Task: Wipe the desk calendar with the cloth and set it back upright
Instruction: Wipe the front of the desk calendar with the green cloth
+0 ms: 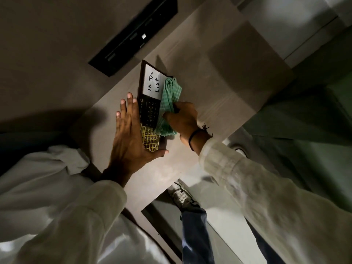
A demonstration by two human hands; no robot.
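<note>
Bracing calendar (pixel 150 103) w/ flat open left hand (pixel 131 136); right hand (pixel 183 119) grips cloth (pixel 168 103), wiping along calendar's right edge, light strokes.

I see a soft woven green checked cloth (pixel 170 96) on the calendar (pixel 150 103), whose dark frame looks smooth with a glossy white panel; the table (pixel 219 88) is matt, faintly grained.

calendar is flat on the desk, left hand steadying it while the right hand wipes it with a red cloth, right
Not quite: the cloth is green, not red, as the head view shows. The rest holds: the calendar lies on the desk, left hand steadying, right hand wiping.
</note>
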